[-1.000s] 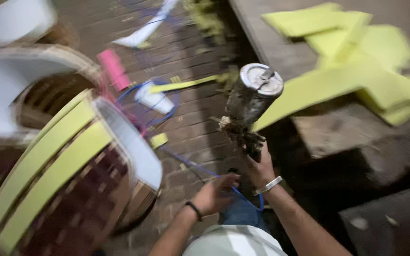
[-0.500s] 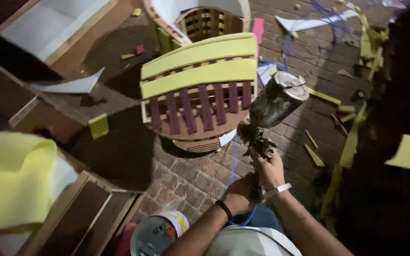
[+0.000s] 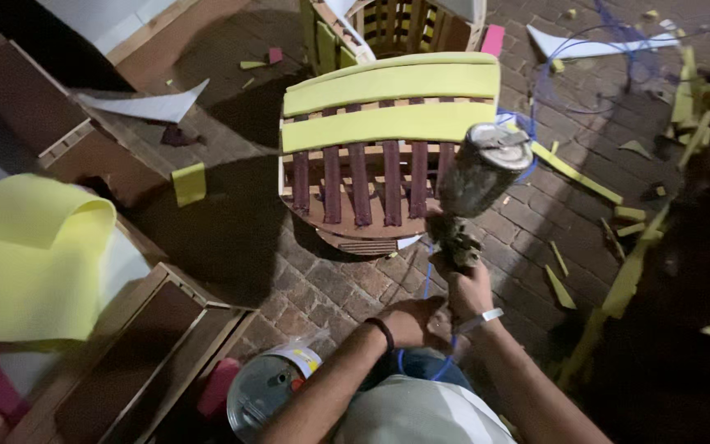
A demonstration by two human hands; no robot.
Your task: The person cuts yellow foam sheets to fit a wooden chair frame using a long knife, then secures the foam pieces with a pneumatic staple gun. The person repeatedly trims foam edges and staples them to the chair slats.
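Head view: our right hand (image 3: 472,289) grips a grimy spray gun (image 3: 474,185) upright above the slatted wooden frame (image 3: 371,177); our left hand (image 3: 408,322) cups its base, fingers curled. The blue hose (image 3: 427,271) could snag, jerking spray onto the brick floor (image 3: 338,284)

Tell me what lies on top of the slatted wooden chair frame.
Two yellow foam strips lie across the curved top of the wooden frame, with dark slats showing below them. The spray gun in the right hand covers the frame's right edge, so that part cannot be seen.
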